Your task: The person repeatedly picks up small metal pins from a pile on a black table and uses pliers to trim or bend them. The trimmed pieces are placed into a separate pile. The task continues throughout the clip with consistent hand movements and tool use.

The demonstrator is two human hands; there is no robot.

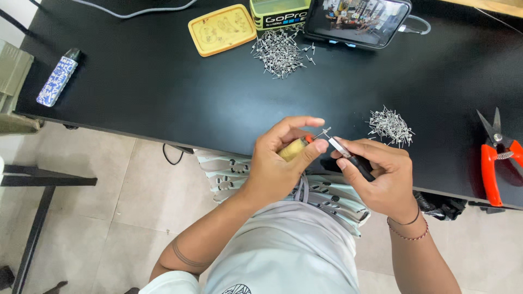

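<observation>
My left hand grips a small tool with a yellow handle and an orange collar, its thin metal tip pointing right. My right hand holds slim black-handled pliers whose metal jaws meet a tiny wire piece at the tool's tip. Both hands hover just in front of the black table's near edge. A small pile of short metal wire pieces lies on the table just beyond my right hand.
A bigger heap of wire pieces lies at the back beside a yellow tin lid, a green tin and a phone playing video. Orange-handled snips rest at right. A patterned blue-white stick-shaped device sits far left.
</observation>
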